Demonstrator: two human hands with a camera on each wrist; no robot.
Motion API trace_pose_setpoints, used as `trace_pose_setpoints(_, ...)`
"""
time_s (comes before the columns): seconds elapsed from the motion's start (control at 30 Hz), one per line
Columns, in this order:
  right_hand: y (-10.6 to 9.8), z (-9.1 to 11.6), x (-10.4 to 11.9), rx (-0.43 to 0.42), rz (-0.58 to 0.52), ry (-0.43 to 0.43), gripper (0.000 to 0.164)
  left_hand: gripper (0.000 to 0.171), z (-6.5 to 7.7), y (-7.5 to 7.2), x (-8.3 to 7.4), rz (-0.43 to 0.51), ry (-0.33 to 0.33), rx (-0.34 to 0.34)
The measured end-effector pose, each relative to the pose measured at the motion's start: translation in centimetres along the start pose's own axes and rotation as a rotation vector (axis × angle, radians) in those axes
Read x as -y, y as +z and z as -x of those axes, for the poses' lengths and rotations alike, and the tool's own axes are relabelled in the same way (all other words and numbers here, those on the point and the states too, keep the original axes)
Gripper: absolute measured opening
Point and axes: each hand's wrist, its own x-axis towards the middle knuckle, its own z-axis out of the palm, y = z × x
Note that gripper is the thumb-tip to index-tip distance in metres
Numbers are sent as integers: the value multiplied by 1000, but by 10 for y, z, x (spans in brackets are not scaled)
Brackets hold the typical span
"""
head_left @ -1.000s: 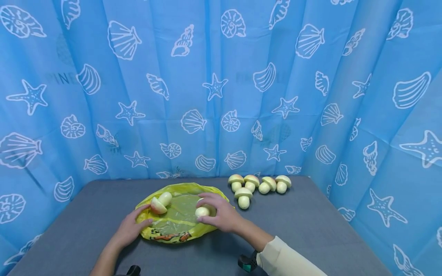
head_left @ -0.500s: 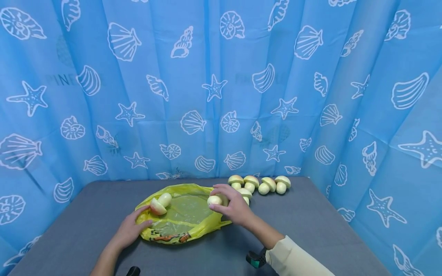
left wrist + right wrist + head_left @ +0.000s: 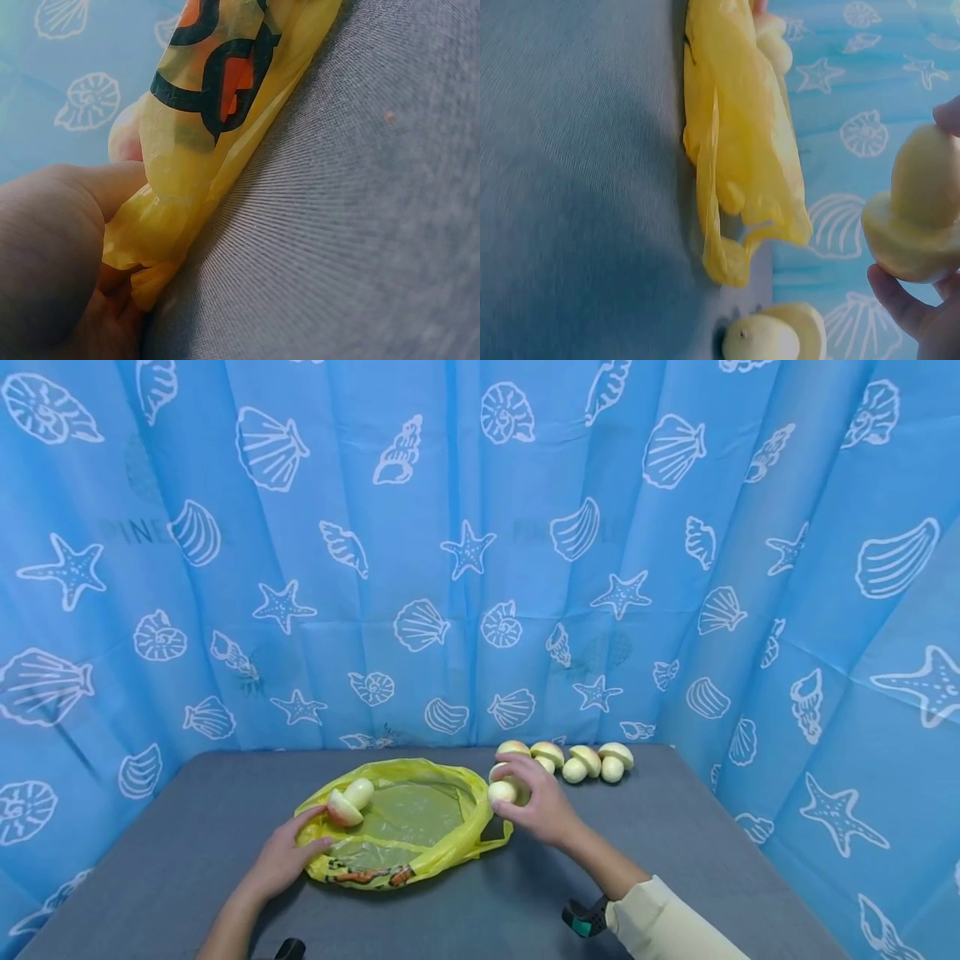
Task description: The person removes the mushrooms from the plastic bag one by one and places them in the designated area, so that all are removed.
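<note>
My right hand (image 3: 542, 802) grips a pale toy mushroom (image 3: 502, 792) just past the right rim of a yellow plastic bag (image 3: 442, 858). In the right wrist view the fingers hold this mushroom (image 3: 926, 180) by stem and cap. The bag lies with its mouth spread wide. At its left rim, my left hand (image 3: 279, 860) holds the plastic, with the thumb over the edge and the fingers mostly hidden by the bag (image 3: 180, 202). Another mushroom (image 3: 347, 808), with a reddish cap, lies inside the bag beside the left fingertips.
Several more mushrooms (image 3: 581, 763) stand in a row at the back of the grey table (image 3: 675, 860); my right hand partly covers this group. One mushroom (image 3: 761, 341) shows low in the right wrist view. A blue shell-patterned curtain (image 3: 465, 677) hangs behind.
My right hand has carried its mushroom from inside the bag rightward past the rim. The bag's right rim was pulled along, then sprang loose. My left hand has stayed in place.
</note>
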Motion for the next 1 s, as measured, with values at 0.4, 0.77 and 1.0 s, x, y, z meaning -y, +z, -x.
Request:
trace_pose_setpoints(0.4, -27, 13, -28, -16, 176, 38, 59, 64, 4, -2, -7, 7, 36, -1)
trace_pose_setpoints(0.77, -43, 24, -57, 65, 295, 156, 70, 64, 3, -1, -6, -2, 11, 4)
trace_pose_setpoints(1.0, -51, 30, -72, 125, 293, 240, 74, 64, 2, 0, -3, -17, 21, -6)
